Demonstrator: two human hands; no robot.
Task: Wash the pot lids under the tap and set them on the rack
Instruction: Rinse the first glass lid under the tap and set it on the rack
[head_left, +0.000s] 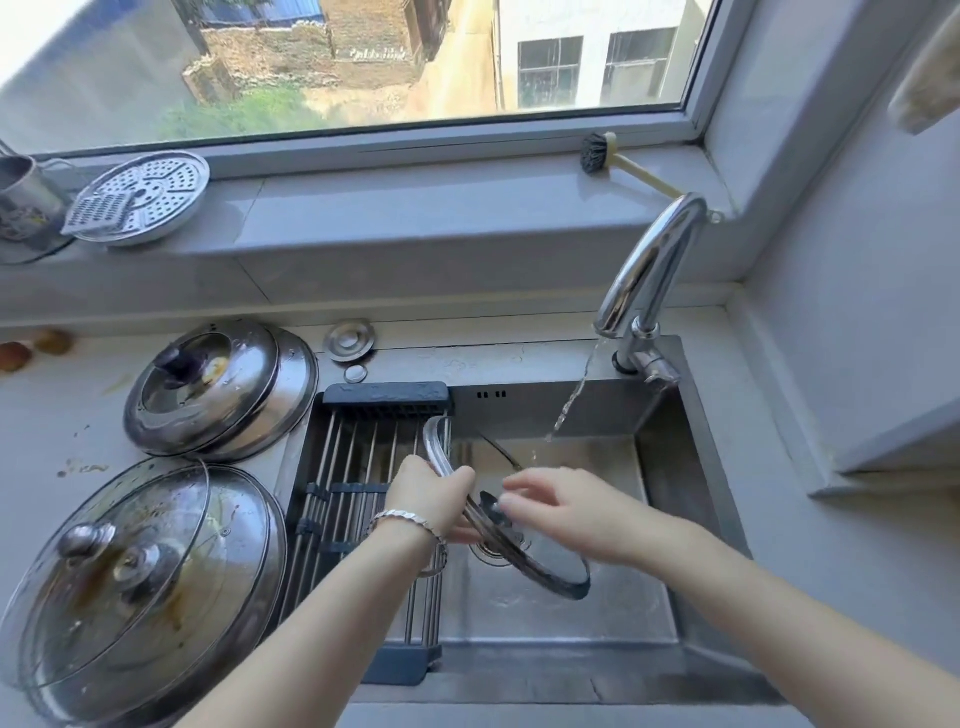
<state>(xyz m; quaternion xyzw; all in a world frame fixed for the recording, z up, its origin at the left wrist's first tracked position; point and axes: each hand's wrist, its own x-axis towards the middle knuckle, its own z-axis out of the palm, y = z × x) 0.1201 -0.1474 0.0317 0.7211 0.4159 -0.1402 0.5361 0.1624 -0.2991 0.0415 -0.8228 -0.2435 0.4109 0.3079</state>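
One glass lid (519, 545) — left grip (431, 499) clasping rim, right hand (566, 512) beside

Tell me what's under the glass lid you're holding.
Under the glass lid, through it, the sink floor and part of the drain show; the left hand hides the rest.

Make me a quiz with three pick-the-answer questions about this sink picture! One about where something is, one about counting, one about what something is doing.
1. Where is the brush?
A. in the sink
B. on the windowsill
C. on the rack

2. How many hands touch the glass lid?
A. none
B. one
C. two

3. What is the tap doing?
A. running
B. off
C. dripping soap

Answers:
1 B, it lies on the sill by the window corner.
2 C, the left hand has a grip on the rim, and the right hand touches the knob.
3 A, a stream of water falls into the sink.
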